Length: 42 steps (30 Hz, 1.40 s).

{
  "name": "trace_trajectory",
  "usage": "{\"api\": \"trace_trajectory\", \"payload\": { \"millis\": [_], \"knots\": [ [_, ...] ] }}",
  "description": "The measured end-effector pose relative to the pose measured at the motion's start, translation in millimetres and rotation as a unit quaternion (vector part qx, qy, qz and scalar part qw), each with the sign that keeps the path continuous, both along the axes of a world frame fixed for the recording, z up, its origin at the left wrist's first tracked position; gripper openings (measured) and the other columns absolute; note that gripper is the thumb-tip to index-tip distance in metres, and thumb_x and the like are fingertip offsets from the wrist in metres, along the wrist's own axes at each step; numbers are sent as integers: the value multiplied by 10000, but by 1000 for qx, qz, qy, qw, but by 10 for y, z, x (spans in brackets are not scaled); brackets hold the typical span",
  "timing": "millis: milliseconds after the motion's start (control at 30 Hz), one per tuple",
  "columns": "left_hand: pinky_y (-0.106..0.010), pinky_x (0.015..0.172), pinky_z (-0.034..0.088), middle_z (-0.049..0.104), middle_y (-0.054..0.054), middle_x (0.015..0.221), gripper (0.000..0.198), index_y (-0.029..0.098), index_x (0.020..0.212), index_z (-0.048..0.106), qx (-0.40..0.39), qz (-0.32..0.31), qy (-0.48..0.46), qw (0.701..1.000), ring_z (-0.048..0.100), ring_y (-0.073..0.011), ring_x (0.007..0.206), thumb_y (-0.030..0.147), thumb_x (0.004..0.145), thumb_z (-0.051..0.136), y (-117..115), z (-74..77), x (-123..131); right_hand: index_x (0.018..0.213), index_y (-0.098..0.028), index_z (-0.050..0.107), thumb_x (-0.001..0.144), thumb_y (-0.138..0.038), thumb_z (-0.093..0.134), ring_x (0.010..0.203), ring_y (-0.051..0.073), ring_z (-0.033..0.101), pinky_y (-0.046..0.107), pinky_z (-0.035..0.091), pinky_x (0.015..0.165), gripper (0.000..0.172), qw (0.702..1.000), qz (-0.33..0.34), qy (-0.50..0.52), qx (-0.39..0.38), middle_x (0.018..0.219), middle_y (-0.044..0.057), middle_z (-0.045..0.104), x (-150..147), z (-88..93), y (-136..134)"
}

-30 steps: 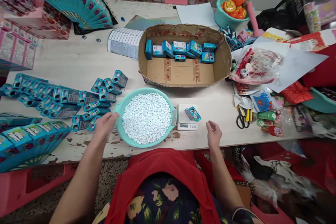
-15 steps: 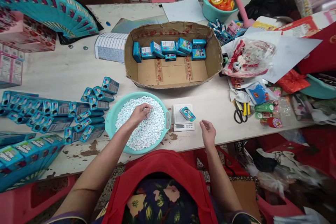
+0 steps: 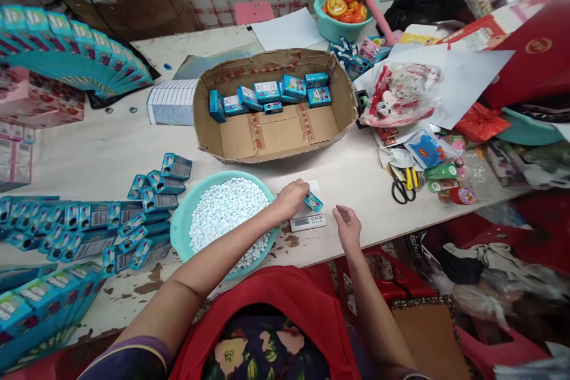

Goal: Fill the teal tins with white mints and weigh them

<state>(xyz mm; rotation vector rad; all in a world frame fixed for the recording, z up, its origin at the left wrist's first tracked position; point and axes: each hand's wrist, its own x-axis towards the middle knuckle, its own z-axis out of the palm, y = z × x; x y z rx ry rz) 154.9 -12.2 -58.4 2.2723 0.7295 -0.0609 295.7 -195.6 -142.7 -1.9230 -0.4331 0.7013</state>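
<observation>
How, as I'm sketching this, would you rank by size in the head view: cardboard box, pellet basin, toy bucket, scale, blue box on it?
1. Cardboard box
2. Pellet basin
3. Toy bucket, farther off
4. Scale, partly hidden by the left hand
5. Blue box on scale

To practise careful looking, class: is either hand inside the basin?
No, the left hand is at a blue box, and the right hand is farther right.
</observation>
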Motion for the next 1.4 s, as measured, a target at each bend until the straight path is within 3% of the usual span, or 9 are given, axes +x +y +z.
{"api": "trace_trajectory", "payload": {
  "millis": [267,533,633,733,867,1000,1133,1300,1400],
  "knots": [
    [-303,723,406,533,-80,962,269,184,947,587,85,-68,28,994,500,-208,884,68,834,372,6,-103,107,963,-144,636,696,-533,672,922,218,626,413,496,887,473,998,-61,15,-5,990,115,669,96,-199,-266],
    [-278,774,423,583,-51,900,227,181,853,616,-48,12,-86,995,543,-172,853,100,802,410,35,-39,92,963,-144,637,707,-513,670,923,212,619,401,487,891,450,997,-71,21,-9,992,111,662,135,-187,-318],
    [-262,709,440,613,-40,868,200,174,856,619,-132,162,-117,971,556,-148,730,200,827,423,159,5,-217,968,-140,633,707,-508,665,917,210,615,392,482,891,453,997,-72,20,-13,985,111,661,164,-135,-347],
    [-270,701,437,642,-59,908,237,171,936,626,-101,264,-39,959,577,-174,749,305,827,464,313,-55,-801,967,-136,631,700,-508,664,913,213,612,389,478,888,459,997,-76,20,-22,979,113,661,198,-100,-388],
    [-305,775,411,628,-131,1058,305,136,1008,631,23,245,206,947,589,-257,928,302,771,536,359,-258,-1472,960,-138,635,690,-510,663,902,220,612,390,481,867,460,996,-78,19,-37,952,110,668,220,-87,-412],
    [-289,703,387,648,-85,892,296,150,1006,626,-4,215,228,950,597,-240,842,285,764,522,289,-353,-1642,946,-143,640,675,-514,665,892,223,617,383,487,845,460,997,-64,18,-45,947,108,678,203,-69,-362],
    [-271,607,366,594,-27,699,289,166,863,621,-144,352,80,921,552,-191,670,365,657,654,265,-327,-1766,952,-142,641,673,-508,669,897,220,618,382,484,856,461,998,-49,15,-47,966,110,678,183,-30,-313],
    [-230,557,353,597,-26,765,482,151,940,584,-411,463,-122,776,524,-127,631,415,582,770,268,-337,-2042,945,-145,644,671,-509,674,906,222,619,391,481,872,457,997,-51,15,-49,973,110,680,194,-35,-335],
    [-224,533,338,594,-29,751,419,146,893,599,-392,434,-98,805,492,-110,594,449,636,733,318,-284,-1971,945,-144,642,666,-517,675,899,222,622,394,486,867,467,997,-57,22,-47,959,109,682,205,-69,-353]
  ]
}}
